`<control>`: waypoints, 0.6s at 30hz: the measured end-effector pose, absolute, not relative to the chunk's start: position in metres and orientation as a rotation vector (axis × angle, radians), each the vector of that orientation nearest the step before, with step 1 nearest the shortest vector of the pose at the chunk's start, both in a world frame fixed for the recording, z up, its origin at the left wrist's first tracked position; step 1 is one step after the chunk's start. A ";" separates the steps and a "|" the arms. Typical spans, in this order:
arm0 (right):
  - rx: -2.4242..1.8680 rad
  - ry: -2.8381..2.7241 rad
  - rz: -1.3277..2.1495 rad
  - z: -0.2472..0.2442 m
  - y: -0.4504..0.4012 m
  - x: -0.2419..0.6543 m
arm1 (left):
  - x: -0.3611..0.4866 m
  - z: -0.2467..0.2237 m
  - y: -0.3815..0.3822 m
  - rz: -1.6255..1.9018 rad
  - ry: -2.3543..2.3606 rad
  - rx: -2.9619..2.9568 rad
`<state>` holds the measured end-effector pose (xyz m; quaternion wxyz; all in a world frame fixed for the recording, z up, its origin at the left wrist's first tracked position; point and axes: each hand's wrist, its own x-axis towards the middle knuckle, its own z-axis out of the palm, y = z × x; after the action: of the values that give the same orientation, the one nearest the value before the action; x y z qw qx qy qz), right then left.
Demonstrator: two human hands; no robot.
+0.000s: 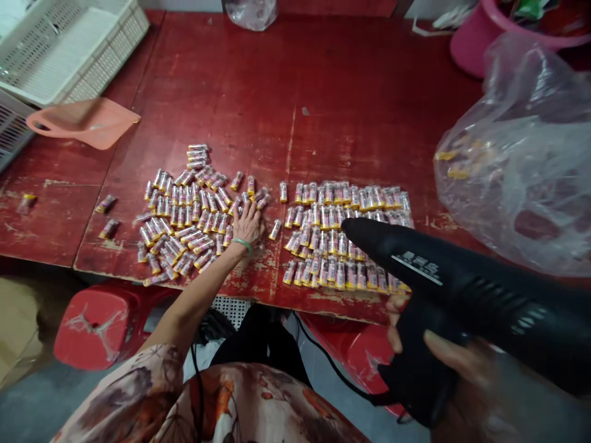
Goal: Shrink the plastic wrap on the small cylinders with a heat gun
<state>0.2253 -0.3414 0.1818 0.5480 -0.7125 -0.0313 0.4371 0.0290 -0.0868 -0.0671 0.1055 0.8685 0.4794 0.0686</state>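
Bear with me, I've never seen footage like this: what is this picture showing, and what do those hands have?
This picture comes from a camera worn on a person's head, looking forward and down, so both hands are that person's own. The left hand lies open on a loose group of small pink-and-yellow cylinders in clear wrap, beside a second, neater group. The right hand grips a black pistol-shaped tool with a cord. These lie on a worn red-painted wooden table, with a clear plastic bag to the right and a white plastic crate at the far left.
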 end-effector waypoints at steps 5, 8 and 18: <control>-1.527 -0.172 1.145 0.158 -0.286 0.231 | 0.004 -0.062 -0.076 0.207 1.502 2.534; -1.461 -0.232 1.241 0.142 -0.238 0.233 | 0.007 -0.053 -0.071 0.270 1.593 2.512; -1.633 -0.089 0.995 0.129 -0.224 0.280 | 0.145 -0.058 -0.051 0.388 1.006 2.542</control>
<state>0.2796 -0.2237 0.1292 0.5760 -0.6973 -0.0381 0.4248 0.1453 -0.0509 -0.0581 0.1891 0.9040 0.3578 0.1379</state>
